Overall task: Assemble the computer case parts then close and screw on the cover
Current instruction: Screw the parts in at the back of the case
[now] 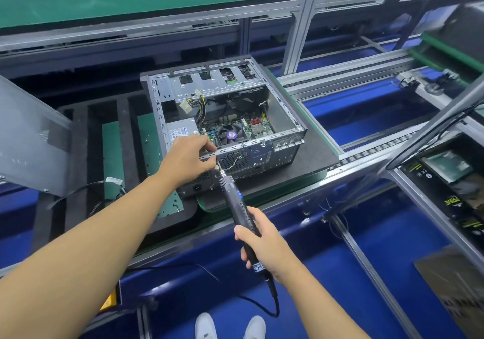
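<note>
One open grey sheet-metal computer case lay on its side on a dark mat, showing one black fan with a purple sticker and one silver power supply whose label was too small to read. The left hand pinched the case's near rim; the right hand gripped one black electric screwdriver, tip at that rim. One grey metal cover panel leaned left of the case

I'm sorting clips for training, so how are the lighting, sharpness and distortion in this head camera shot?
Head view: flat, even light with only faint shadows; the computer case and electric screwdriver are sharp at centre; the grey side panel at the left edge is smeared; wide-angle distortion slightly bows the conveyor rails.
</note>
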### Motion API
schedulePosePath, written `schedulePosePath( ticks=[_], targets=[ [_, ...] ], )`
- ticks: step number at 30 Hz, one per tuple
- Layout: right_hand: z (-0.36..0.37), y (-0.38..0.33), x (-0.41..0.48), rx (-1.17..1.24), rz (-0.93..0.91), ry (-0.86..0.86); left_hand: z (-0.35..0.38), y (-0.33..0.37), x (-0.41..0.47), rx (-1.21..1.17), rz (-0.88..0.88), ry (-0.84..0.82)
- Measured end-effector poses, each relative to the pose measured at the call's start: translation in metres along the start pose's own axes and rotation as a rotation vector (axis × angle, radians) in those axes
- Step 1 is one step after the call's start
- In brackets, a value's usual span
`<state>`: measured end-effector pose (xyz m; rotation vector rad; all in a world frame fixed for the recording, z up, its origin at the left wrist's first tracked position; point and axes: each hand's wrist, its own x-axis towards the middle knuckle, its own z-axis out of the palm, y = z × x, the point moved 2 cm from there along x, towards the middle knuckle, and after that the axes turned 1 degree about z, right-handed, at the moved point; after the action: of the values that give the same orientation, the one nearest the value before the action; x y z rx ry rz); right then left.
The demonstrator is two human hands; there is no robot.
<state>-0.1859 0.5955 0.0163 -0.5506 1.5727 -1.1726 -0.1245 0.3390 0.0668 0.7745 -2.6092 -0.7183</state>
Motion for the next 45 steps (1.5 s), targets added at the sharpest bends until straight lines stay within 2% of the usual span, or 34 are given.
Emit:
schedulePosePath(
  ticks=[9, 45],
  targets=[
    [0.002, -0.01, -0.007, 0.106, -0.027, -0.05, 0.0, 0.001, 0.0, -0.003, -0.006, -0.009],
    [0.008, -0.03, -0.016, 0.108, 0.022, -0.05, -0.003, 0.0, -0.001, -0.022, -0.03, -0.047]
  ],
)
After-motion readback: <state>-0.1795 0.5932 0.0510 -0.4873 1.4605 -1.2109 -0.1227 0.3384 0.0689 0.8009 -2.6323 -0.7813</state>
